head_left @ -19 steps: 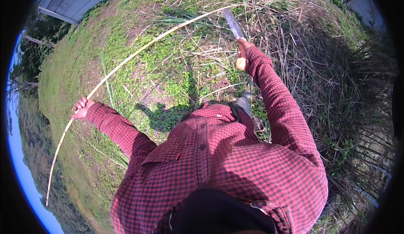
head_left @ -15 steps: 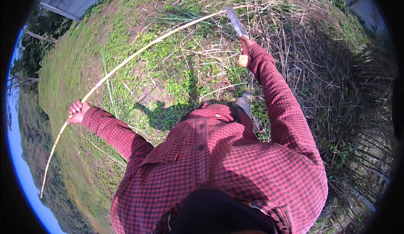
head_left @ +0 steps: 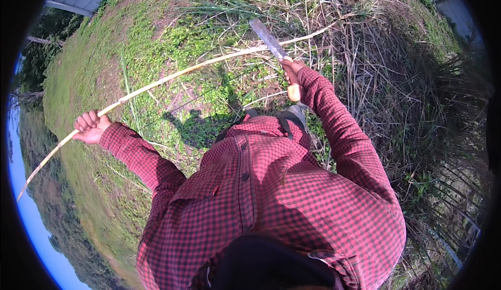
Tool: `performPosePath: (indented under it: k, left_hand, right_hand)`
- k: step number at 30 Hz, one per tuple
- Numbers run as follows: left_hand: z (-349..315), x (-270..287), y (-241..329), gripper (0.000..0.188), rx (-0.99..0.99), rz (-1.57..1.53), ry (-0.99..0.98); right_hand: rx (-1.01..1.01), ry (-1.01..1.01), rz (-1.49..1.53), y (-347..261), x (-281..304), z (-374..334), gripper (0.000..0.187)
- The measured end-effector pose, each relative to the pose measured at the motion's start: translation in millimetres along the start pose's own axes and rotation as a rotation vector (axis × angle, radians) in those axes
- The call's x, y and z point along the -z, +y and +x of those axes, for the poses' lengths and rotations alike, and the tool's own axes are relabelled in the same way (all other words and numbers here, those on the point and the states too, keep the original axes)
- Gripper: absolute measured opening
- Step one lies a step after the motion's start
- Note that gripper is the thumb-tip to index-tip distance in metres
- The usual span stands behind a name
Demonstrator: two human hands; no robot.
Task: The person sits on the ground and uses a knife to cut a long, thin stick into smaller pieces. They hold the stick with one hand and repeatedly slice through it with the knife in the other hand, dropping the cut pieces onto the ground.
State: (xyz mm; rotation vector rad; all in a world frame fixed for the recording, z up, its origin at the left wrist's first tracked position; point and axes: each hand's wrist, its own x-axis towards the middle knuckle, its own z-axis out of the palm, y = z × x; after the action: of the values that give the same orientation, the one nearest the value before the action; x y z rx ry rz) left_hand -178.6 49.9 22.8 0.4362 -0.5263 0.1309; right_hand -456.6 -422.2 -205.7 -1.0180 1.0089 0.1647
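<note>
Left grip: left hand clenched on long pale stalk, holding it taut.
Right grip: right hand grasping machete, blade meeting stalk.

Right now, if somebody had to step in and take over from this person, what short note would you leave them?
Left hand: closed around the long pale cane, arm stretched out to the side.
Right hand: gripping a wooden-handled knife, blade raised, crossing the cane near its far part.
The cane arcs across the grass from the lower left up into the dry stalks.
Done: cane held and bent. No cut in it shows.
Left: whether the blade touches the cane cannot be told.
</note>
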Motion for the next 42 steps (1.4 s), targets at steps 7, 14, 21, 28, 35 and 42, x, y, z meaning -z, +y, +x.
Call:
performPosePath:
  k: [7, 14, 21, 28, 35, 42]
  left_hand:
    - [2, -24, -42, 0.05, -0.011, 0.149, 0.041]
    - [-4, -27, -78, 0.054, 0.004, 0.027, 0.063]
    - [2, -36, -131, 0.058, 0.07, 0.083, 0.09]
    - [17, 32, -104, 0.066, 0.226, 0.193, 0.413]
    - [0, 129, -90, 0.06, 0.046, 0.379, 1.228]
    - [6, 101, -25, 0.057, -0.248, 0.372, 0.997]
  right_hand:
    - [-0.001, -0.281, 0.132, 17, -57, -41, 0.032]
    - [-0.039, -0.064, 0.185, 9, -12, -2, 0.034]
    - [0.109, -0.442, 0.106, -24, -126, -93, 0.029]
    - [-0.003, -0.054, 0.307, -20, 16, -2, 0.034]
    - [0.047, 0.262, 0.181, -20, 4, 16, 0.035]
    - [0.103, 0.319, 0.274, -18, 23, 4, 0.037]
